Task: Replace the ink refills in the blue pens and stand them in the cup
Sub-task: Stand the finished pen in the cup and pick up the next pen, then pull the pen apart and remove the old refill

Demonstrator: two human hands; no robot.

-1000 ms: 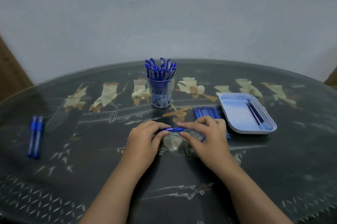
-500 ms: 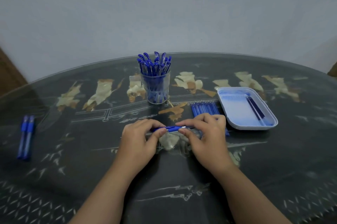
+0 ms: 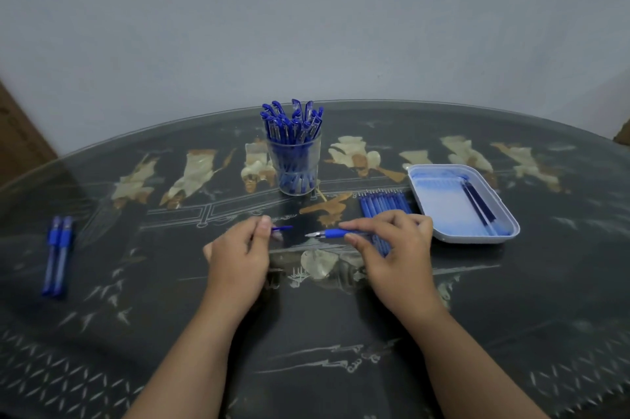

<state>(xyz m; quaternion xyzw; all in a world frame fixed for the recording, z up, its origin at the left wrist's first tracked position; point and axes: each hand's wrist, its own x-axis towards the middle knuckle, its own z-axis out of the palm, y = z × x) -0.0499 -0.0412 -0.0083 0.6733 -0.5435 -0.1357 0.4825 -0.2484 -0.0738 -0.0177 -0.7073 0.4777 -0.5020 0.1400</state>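
My right hand (image 3: 395, 248) pinches a blue pen (image 3: 332, 233) that lies level, its metal tip pointing left. A short way to its left, my left hand (image 3: 238, 255) grips the pen's blue cap (image 3: 281, 229), of which only the end with the clip sticks out past my fingers. Cap and pen are apart, with a small gap between them. Behind both hands stands a clear cup (image 3: 294, 164) holding several blue pens upright. A row of blue refills (image 3: 385, 205) lies on the table just behind my right hand.
At the right sits a pale blue tray (image 3: 443, 210) with two dark used refills (image 3: 479, 200) in it. Two capped blue pens (image 3: 57, 255) lie side by side at the far left of the dark glass-topped table (image 3: 306, 333).
My hands have drawn apart: the cap has come off the pen and moved left in my left hand, while the pen stays in my right hand.
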